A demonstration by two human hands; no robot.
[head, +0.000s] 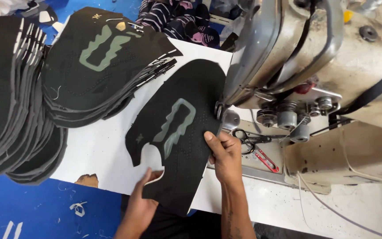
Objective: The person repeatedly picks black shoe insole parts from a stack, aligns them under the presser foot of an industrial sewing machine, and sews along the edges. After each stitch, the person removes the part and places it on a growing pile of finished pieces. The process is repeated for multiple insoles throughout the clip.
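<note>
i am holding a black fabric shoe piece (180, 132) flat on the white table top (98, 150), just in front of the sewing machine (315, 66). my right hand (225, 155) is resting on the piece's right edge, thumb pressing down on the fabric and fingers curling over the side nearest the machine. my left hand (141, 201) is gripping the lower corner of the same piece, thumb on top and fingers tucked under it. the piece is showing a grey-green outlined shape (175, 126) near its middle, and its upper end is lying close to the machine's foot, though i cannot tell whether it is actually touching there.

to the left, a stack of matching black pieces (98, 66) is sitting fanned out on the table, and a second, taller stack (9, 97) is lying beside it at the far left. black scissors (250, 138) and a small red thread snip (267, 160) are lying on the machine bed just right of my right hand. striped fabric (173, 20) is showing at the top, beyond the table.
</note>
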